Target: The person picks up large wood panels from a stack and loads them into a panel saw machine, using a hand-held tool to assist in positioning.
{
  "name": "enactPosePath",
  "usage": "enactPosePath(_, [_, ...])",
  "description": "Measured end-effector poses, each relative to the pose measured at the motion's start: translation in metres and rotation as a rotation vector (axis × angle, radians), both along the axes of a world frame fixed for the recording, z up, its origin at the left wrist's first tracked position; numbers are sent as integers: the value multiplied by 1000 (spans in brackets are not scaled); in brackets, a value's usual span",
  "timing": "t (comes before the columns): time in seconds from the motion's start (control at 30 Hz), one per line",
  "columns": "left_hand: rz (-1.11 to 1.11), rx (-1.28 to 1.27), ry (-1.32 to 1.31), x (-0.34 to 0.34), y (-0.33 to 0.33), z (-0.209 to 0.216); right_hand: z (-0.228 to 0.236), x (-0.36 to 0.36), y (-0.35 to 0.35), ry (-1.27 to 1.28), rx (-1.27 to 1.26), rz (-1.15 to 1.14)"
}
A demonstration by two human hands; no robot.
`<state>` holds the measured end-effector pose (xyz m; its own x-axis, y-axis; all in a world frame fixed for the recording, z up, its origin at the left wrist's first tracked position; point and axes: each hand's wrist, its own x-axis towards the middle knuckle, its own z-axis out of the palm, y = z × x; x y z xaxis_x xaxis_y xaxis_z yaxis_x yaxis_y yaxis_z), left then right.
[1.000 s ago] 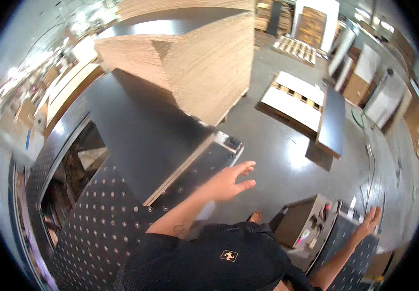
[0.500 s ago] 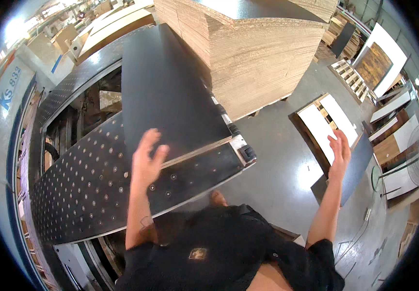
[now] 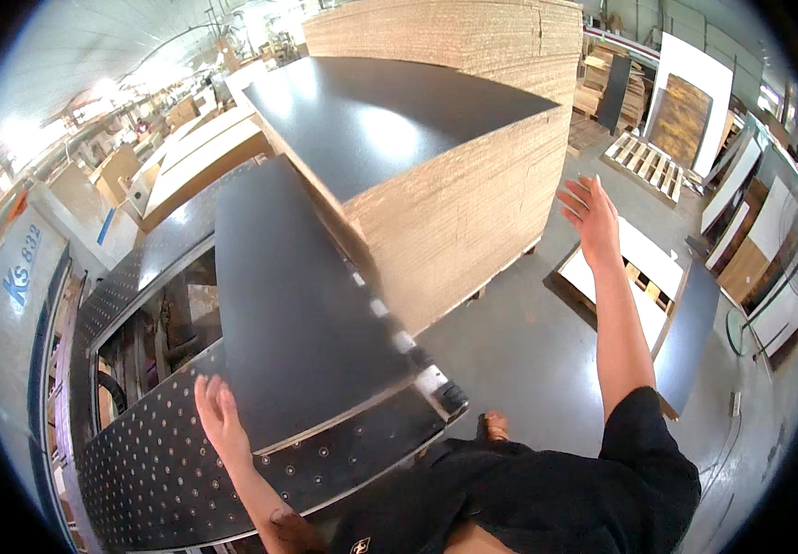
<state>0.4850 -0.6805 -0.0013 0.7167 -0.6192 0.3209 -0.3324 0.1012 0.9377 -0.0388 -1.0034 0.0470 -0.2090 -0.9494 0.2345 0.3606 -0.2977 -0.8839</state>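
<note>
A long dark panel [image 3: 297, 305] with a pale cut edge lies on the black machine table [image 3: 159, 462], whose surface is dotted with small round studs. My left hand [image 3: 221, 415] is over the table beside the panel's near left corner, fingers apart and holding nothing; whether it touches the surface I cannot tell. Raised out to the right, my right hand [image 3: 591, 212] is empty with its fingers spread. It hovers in front of a tall stack of particle boards [image 3: 463, 212], topped by a dark glossy sheet [image 3: 399, 120].
At right, a low pallet carries white boards [image 3: 650, 254], with a dark board [image 3: 690, 332] leaning beside it. Further back lies a wooden pallet [image 3: 646, 168] near leaning panels [image 3: 759, 222]. The pale machine housing [image 3: 16, 323] stands at far left.
My view has swung up, showing more of the stack's top. The left hand has shifted left and lower, off the panel's near edge; the right hand has reached farther forward and to the left.
</note>
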Motion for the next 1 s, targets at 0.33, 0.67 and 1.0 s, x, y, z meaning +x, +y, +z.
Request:
enactPosePath(0.33, [-408,-146,132,-104,-165,138,110,-1,-109,358,-361,-73])
enactPosePath(0.67, [-216,78,-126,-121,-249,202,57,12,-121,-114,-80,566])
enactPosePath(1.0, [-195,286,-307,-129,-260,199,73,62,-95,-266,-92,592])
